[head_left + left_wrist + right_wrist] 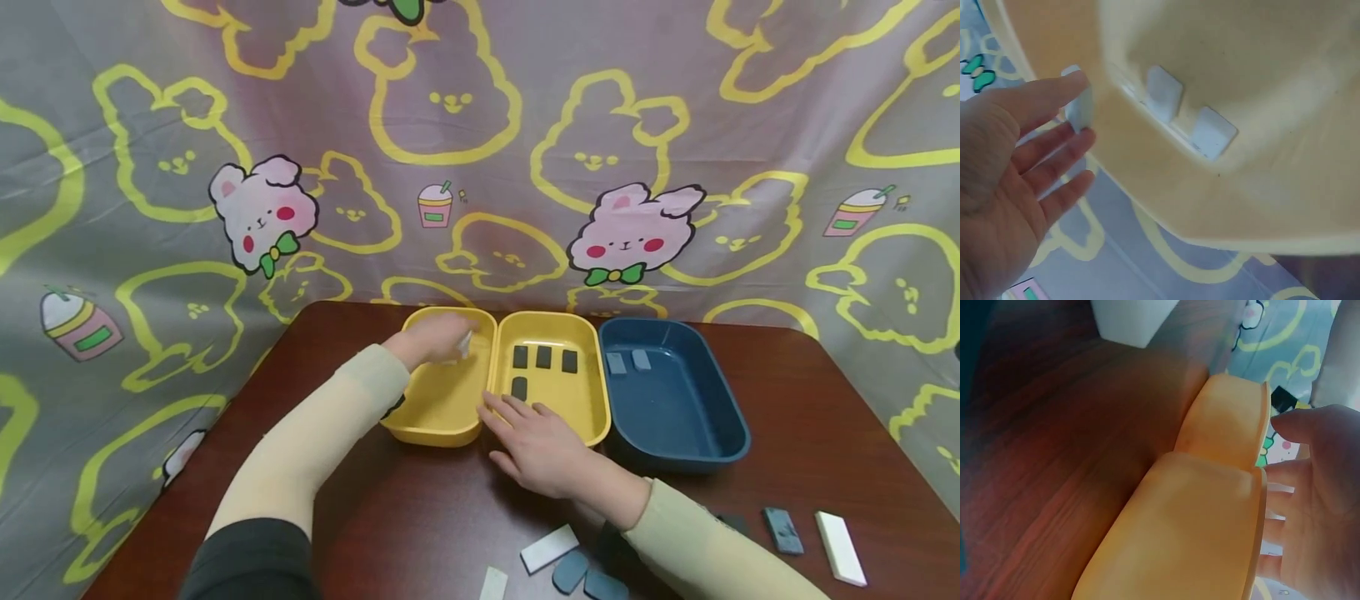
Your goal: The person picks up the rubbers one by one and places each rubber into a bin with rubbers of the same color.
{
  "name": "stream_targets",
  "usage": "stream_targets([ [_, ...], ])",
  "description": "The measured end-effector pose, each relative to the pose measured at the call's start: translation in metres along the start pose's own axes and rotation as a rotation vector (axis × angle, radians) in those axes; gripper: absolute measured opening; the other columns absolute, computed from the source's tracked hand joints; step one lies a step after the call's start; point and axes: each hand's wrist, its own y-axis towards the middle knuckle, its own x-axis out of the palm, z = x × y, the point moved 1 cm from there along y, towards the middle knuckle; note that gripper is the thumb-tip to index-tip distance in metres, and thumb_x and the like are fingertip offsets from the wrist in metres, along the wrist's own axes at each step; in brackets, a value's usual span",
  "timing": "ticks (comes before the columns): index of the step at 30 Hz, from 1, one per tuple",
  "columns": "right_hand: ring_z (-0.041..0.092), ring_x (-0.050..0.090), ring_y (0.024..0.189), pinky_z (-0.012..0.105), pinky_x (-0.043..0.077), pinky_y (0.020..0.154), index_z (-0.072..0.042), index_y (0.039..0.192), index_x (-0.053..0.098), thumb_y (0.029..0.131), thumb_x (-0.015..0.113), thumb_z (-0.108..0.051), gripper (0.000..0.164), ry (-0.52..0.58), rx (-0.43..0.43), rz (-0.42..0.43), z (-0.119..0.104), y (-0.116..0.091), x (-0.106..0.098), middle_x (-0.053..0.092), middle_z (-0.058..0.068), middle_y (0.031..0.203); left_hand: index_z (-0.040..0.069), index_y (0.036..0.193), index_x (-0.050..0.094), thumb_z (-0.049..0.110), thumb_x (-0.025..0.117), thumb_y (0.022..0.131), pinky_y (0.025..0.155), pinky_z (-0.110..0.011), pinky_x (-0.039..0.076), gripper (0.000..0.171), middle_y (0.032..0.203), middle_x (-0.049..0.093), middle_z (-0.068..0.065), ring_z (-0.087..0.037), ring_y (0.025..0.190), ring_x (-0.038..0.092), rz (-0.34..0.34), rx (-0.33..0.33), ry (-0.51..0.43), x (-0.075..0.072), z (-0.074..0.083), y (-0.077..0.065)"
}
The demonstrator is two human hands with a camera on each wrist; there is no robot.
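Over the far end of the left yellow bin (442, 408), my left hand (438, 336) pinches a small white tile (1079, 103) between thumb and fingertips. Two more white tiles (1164, 94) lie inside that bin, as the left wrist view shows. My right hand (540, 450) rests with fingers extended at the near rim of the middle yellow bin (562, 396), close to where the two bins meet; it holds nothing. Inside the middle bin lie several dark tiles (521, 357). From the right wrist, the fingers (1279, 531) touch the yellow rim.
A blue bin (667, 408) with two grey-blue tiles (616, 363) stands at the right. On the brown table's near part lie a white tile (549, 548), rounded grey-blue pieces (570, 572), a mottled tile (783, 530) and a long white strip (840, 547). Patterned cloth (510, 250) hangs behind.
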Motion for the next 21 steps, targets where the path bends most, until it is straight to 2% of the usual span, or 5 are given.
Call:
stream_targets([
  [4,0.028,0.042,0.133,0.049,0.041,0.098,-0.012,0.148,0.041,0.098,0.052,-0.039,0.058,-0.008,0.019,-0.038,-0.002,0.001,0.002,0.035,0.008,0.154,0.003,0.108,0.063,-0.001,0.062,0.083,0.075,-0.032,0.045,0.025,0.088,0.062,-0.006,-0.020,0.079,0.055,-0.017,-0.002,-0.017,0.006,-0.002,0.013],
  [10,0.026,0.045,0.130,0.049,0.043,0.096,-0.012,0.147,0.043,0.097,0.054,-0.037,0.057,-0.017,0.029,-0.037,-0.003,0.000,0.001,0.037,0.008,0.152,0.005,0.110,0.067,0.006,0.063,0.088,0.075,-0.031,0.045,0.022,0.095,0.064,-0.004,-0.018,0.080,0.054,-0.062,-0.017,-0.053,0.020,-0.001,0.029],
  [12,0.025,0.046,0.129,0.048,0.043,0.095,-0.012,0.147,0.043,0.096,0.055,-0.037,0.058,-0.012,0.029,-0.035,-0.003,0.000,0.001,0.037,0.008,0.152,0.005,0.104,0.067,0.006,0.064,0.087,0.074,-0.032,0.046,0.017,0.091,0.063,-0.004,-0.019,0.079,0.054,-0.066,-0.013,-0.043,0.025,-0.001,0.033],
  [17,0.023,0.050,0.126,0.046,0.046,0.091,-0.009,0.147,0.042,0.094,0.059,-0.036,0.061,-0.003,0.012,-0.018,-0.003,0.000,0.002,0.037,0.010,0.152,0.007,0.092,0.063,0.003,0.067,0.083,0.073,-0.033,0.046,0.011,0.084,0.059,-0.002,-0.019,0.076,0.052,-0.068,-0.049,-0.045,0.031,-0.003,0.037],
  [21,0.022,0.051,0.125,0.044,0.047,0.089,-0.008,0.147,0.041,0.093,0.062,-0.034,0.064,-0.002,0.001,-0.013,-0.003,-0.001,0.003,0.037,0.011,0.152,0.006,0.094,0.063,0.000,0.067,0.080,0.074,-0.033,0.046,0.015,0.082,0.057,-0.002,-0.019,0.077,0.053,-0.072,-0.060,-0.054,0.032,-0.004,0.038],
])
